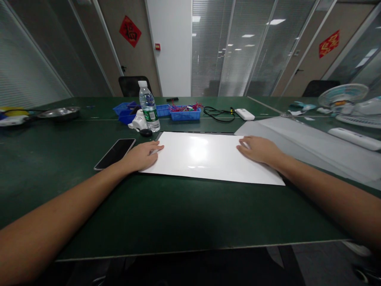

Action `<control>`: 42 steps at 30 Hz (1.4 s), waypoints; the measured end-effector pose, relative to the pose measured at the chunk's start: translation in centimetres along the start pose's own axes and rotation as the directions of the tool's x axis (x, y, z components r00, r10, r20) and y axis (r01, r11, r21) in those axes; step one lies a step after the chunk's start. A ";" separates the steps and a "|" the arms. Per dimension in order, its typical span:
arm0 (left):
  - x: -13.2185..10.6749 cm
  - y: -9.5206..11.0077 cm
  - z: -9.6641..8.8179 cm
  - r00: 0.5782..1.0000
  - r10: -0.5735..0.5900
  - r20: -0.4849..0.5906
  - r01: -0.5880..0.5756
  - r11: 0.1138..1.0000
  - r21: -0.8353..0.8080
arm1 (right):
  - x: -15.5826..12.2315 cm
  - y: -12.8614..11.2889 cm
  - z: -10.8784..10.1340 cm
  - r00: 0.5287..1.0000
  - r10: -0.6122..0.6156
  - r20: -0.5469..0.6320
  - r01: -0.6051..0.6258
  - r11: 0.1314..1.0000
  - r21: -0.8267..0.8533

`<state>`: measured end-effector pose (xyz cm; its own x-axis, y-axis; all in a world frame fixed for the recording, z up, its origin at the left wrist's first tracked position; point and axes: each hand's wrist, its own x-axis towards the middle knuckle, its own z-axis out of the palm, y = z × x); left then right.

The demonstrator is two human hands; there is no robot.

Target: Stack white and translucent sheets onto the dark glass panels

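The left hand [143, 155] and right hand [259, 149] rest loosely, unclenched, on opposite ends of a glossy white sheet [199, 159] lying on the green table [193, 214], where light, even pressure from both should best keep it flat.

Right hand [258, 149] partly hides sheet [205, 158]; fan [343, 96] cropped

A long white sheet [214, 159] lies flat on the green table [184, 214]. It is smooth and shiny, with a bright patch of light near its middle. Its long sides run left to right.
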<state>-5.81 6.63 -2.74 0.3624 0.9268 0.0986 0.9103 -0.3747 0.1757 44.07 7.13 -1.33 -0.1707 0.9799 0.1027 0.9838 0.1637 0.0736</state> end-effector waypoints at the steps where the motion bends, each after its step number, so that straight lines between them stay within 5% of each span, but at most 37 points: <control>1: 0.0 0.1 -0.1 1.000 -0.012 -0.006 0.012 1.000 0.016 | -0.1 0.0 -0.1 0.999 0.033 -0.010 -0.033 0.999 -0.013; 5: -0.3 0.7 -0.3 0.998 -0.062 -0.028 0.065 0.994 0.084 | -0.2 0.2 -0.4 0.994 0.111 -0.002 -0.111 0.993 -0.044; 14: -0.4 1.1 0.0 0.994 -0.090 -0.061 0.096 0.990 0.103 | 0.8 1.5 1.2 0.999 0.003 0.038 -0.004 1.000 0.011; 23: -0.4 0.4 0.5 0.996 0.026 -0.088 -0.023 0.999 0.038 | 1.4 2.8 1.7 0.996 0.031 0.078 -0.034 0.999 0.030; 42: -0.2 0.0 0.4 1.000 -0.003 0.017 0.004 1.000 -0.027 | 0.9 3.9 -0.6 0.901 0.420 0.107 -0.404 0.903 -0.146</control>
<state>-5.86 6.46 -3.13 0.3629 0.9283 0.0811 0.9060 -0.3719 0.2024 47.76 8.62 -0.34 0.2657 0.9639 0.0170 0.9493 -0.2646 0.1694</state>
